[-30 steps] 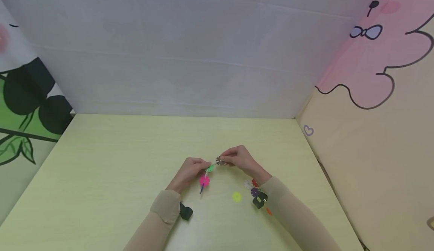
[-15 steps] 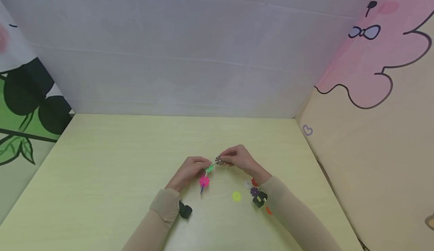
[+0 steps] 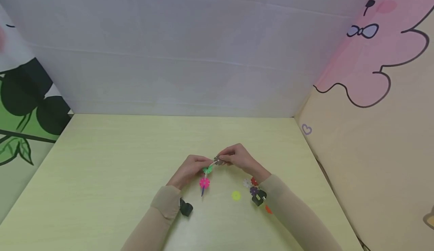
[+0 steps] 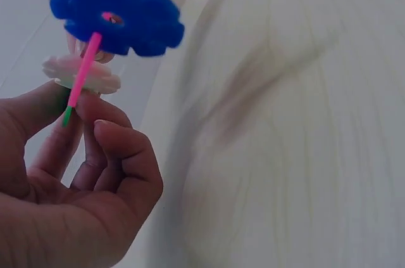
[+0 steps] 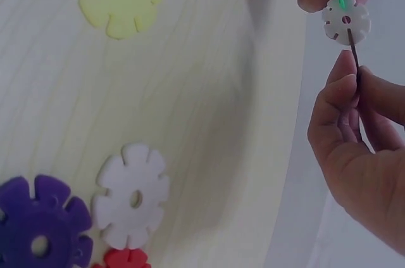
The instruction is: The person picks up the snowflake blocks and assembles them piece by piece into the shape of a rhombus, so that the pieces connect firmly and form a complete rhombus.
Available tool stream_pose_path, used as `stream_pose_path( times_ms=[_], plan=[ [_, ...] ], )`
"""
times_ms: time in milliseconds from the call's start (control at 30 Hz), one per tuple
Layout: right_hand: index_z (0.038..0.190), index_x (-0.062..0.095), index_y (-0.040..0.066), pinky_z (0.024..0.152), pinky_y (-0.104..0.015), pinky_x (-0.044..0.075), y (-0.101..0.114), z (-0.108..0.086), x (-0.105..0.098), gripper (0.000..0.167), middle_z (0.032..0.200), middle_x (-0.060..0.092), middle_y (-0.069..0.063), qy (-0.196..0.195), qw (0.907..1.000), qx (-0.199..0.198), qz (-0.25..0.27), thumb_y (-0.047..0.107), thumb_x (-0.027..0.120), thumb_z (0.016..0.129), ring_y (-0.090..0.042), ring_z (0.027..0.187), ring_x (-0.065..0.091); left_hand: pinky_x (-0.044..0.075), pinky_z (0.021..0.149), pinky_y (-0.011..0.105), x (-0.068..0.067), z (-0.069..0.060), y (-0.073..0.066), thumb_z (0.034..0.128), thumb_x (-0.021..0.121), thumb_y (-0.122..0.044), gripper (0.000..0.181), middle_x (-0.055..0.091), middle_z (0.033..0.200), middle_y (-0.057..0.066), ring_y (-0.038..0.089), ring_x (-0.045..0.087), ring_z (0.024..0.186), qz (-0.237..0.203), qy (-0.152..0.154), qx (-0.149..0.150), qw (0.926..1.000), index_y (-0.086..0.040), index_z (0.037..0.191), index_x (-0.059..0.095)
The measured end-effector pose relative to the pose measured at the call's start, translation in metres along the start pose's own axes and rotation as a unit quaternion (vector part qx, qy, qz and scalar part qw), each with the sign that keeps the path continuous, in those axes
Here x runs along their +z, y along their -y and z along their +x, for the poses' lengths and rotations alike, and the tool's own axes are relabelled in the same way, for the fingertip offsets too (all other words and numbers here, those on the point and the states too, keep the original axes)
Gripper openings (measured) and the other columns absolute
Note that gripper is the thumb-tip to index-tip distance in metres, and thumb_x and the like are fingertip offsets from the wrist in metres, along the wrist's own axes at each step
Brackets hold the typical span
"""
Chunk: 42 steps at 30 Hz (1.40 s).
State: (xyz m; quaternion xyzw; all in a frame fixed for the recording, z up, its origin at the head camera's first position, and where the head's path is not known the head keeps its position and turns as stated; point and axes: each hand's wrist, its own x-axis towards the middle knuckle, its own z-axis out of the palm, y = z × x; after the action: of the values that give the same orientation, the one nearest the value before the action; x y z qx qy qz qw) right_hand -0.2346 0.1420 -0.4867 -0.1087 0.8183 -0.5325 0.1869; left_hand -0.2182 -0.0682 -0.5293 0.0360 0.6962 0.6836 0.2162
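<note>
A thin strand carries notched discs between two bare hands above the table. In the head view a pink disc (image 3: 204, 183) hangs lowest, a green disc (image 3: 207, 169) is beside the left fingers, and a grey disc (image 3: 218, 160) is at the right fingertips. The left hand (image 3: 190, 171) pinches the strand near the green disc; its own wrist view shows a blue disc (image 4: 117, 11) on a pink rod above the fingers (image 4: 120, 135). Thumb and finger of the right hand (image 3: 241, 161) pinch a dark rod (image 5: 354, 59) under a white disc (image 5: 346, 21). Disc colours differ between views.
Loose discs lie on the table (image 3: 135, 145): yellow (image 3: 236, 195), white (image 3: 246, 183), red (image 3: 254, 181), purple (image 3: 253, 190) and orange (image 3: 268, 209), the last ones beside the right forearm. A white sheet (image 3: 186, 55) stands behind; printed panels flank the sides.
The left hand has shifted slightly right and up, and the green disc now shows more fully below its fingers. The right hand keeps its hold on the grey disc.
</note>
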Motion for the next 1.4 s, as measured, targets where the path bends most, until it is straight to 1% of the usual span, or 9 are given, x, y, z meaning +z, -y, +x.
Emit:
stream_pose_path(
  times_ms=[100, 367, 600, 767, 933, 1000, 1100, 1233, 1400],
  plan=[
    [0.101, 0.072, 0.0, 0.07, -0.036, 0.053, -0.001, 0.001, 0.001, 0.014, 0.088, 0.07, -0.01, 0.002, 1.0, -0.001, 0.0, 0.007, 0.064, 0.092, -0.029, 0.082, 0.066, 0.044, 0.061, 0.028, -0.001, 0.0, -0.001, 0.0878, 0.07, -0.018, 0.021, 0.064, 0.076, 0.004, 0.011, 0.051, 0.062, -0.002, 0.005, 0.001, 1.0, -0.001, 0.099, 0.074],
    [0.101, 0.072, 0.0, 0.076, -0.047, 0.051, -0.009, 0.006, 0.002, 0.014, 0.089, 0.07, -0.009, 0.008, 0.9999, 0.001, 0.01, 0.007, 0.064, 0.092, -0.025, 0.081, 0.067, 0.039, 0.06, 0.027, -0.002, 0.003, -0.001, 0.0875, 0.071, -0.025, 0.024, 0.062, 0.079, 0.003, 0.013, 0.049, 0.068, 0.01, 0.007, -0.006, 0.9999, -0.005, 0.099, 0.075],
    [0.1, 0.073, 0.003, 0.078, -0.047, 0.051, -0.01, 0.006, 0.003, 0.013, 0.09, 0.071, -0.007, 0.008, 0.9998, 0.011, 0.016, 0.008, 0.063, 0.092, -0.022, 0.081, 0.067, 0.038, 0.061, 0.027, -0.001, 0.006, 0.001, 0.0866, 0.072, -0.022, 0.02, 0.062, 0.081, 0.003, 0.013, 0.047, 0.069, 0.005, -0.003, -0.006, 1.0, -0.005, 0.096, 0.076],
    [0.103, 0.072, 0.002, 0.078, -0.045, 0.051, -0.008, 0.005, 0.002, 0.017, 0.089, 0.07, -0.007, 0.004, 0.9999, 0.007, 0.006, 0.012, 0.064, 0.093, -0.028, 0.084, 0.066, 0.039, 0.063, 0.027, -0.001, 0.007, 0.002, 0.0863, 0.072, -0.02, 0.018, 0.065, 0.086, 0.005, 0.014, 0.049, 0.071, -0.003, -0.012, -0.003, 0.9999, -0.004, 0.094, 0.076],
    [0.108, 0.069, -0.003, 0.077, -0.042, 0.052, -0.009, -0.001, -0.012, 0.026, 0.093, 0.069, -0.014, -0.023, 0.9994, 0.001, -0.025, 0.018, 0.066, 0.092, -0.032, 0.086, 0.065, 0.042, 0.068, 0.028, -0.001, 0.008, 0.004, 0.0866, 0.071, -0.019, 0.018, 0.068, 0.095, 0.006, 0.017, 0.054, 0.083, 0.004, -0.029, -0.002, 0.9996, -0.004, 0.095, 0.076],
    [0.109, 0.068, -0.004, 0.076, -0.043, 0.052, -0.013, -0.004, -0.022, 0.029, 0.097, 0.068, -0.017, -0.031, 0.9982, -0.005, -0.05, 0.019, 0.066, 0.092, -0.03, 0.085, 0.066, 0.043, 0.071, 0.029, -0.003, 0.008, 0.004, 0.0867, 0.071, -0.018, 0.018, 0.068, 0.098, 0.006, 0.019, 0.055, 0.089, 0.005, -0.036, -0.003, 0.9993, -0.003, 0.095, 0.075],
    [0.11, 0.068, -0.003, 0.075, -0.044, 0.052, -0.021, -0.012, -0.038, 0.029, 0.1, 0.068, -0.018, -0.029, 0.9951, -0.009, -0.094, 0.02, 0.065, 0.093, -0.029, 0.084, 0.066, 0.043, 0.072, 0.03, -0.004, 0.008, 0.004, 0.087, 0.07, -0.017, 0.019, 0.068, 0.1, 0.007, 0.021, 0.054, 0.092, 0.001, -0.041, -0.005, 0.9991, -0.002, 0.097, 0.075],
    [0.108, 0.07, 0.0, 0.072, -0.038, 0.052, -0.031, -0.027, -0.057, 0.025, 0.097, 0.069, -0.012, -0.016, 0.9883, -0.008, -0.151, 0.019, 0.065, 0.092, -0.025, 0.083, 0.066, 0.043, 0.071, 0.029, -0.005, 0.007, 0.005, 0.0869, 0.07, -0.016, 0.018, 0.067, 0.1, 0.007, 0.021, 0.053, 0.091, -0.008, -0.038, -0.011, 0.9992, -0.002, 0.097, 0.074],
    [0.103, 0.072, 0.004, 0.074, -0.032, 0.051, -0.041, -0.047, -0.072, 0.018, 0.093, 0.069, 0.0, -0.009, 0.9764, -0.004, -0.216, 0.014, 0.07, 0.088, -0.016, 0.082, 0.063, 0.043, 0.067, 0.027, -0.006, 0.005, 0.006, 0.0866, 0.071, -0.018, 0.018, 0.067, 0.1, 0.007, 0.02, 0.052, 0.088, -0.011, -0.034, -0.013, 0.9993, -0.003, 0.097, 0.075]
  ],
)
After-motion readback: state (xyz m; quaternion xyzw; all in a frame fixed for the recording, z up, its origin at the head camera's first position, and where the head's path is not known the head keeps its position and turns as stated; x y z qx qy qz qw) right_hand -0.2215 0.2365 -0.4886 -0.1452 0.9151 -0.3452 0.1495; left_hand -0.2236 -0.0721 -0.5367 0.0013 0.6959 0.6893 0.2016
